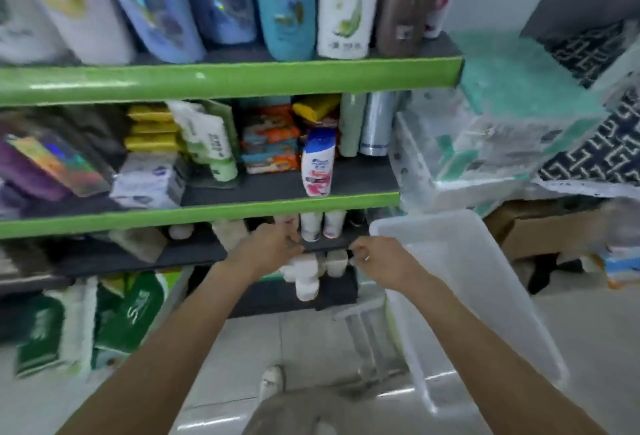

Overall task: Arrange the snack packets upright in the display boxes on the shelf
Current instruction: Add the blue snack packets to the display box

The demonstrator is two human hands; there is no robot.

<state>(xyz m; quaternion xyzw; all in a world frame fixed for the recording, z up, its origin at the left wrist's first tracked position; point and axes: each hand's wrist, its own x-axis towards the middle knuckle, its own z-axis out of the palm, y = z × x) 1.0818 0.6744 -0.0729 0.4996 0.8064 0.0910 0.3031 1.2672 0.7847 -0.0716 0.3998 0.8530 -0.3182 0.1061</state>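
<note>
Green-edged shelf (214, 208), glossy bottles (317, 164), translucent plastic bin (485, 296)

The picture is bright, with soft, even light and no one strong lamp to see. Everything looks smeared and blurry, worst at the left and right sides. The words on the bottles (343, 2) at the top are hard to read. The green shelf edge (228, 80) has a long shiny streak on it. The floor (304, 341) shines with pale glare. It is dark under the shelves. The straight shelf lines bend and tilt near the edges. The clear plastic box (460, 299) looks foggy.
</note>
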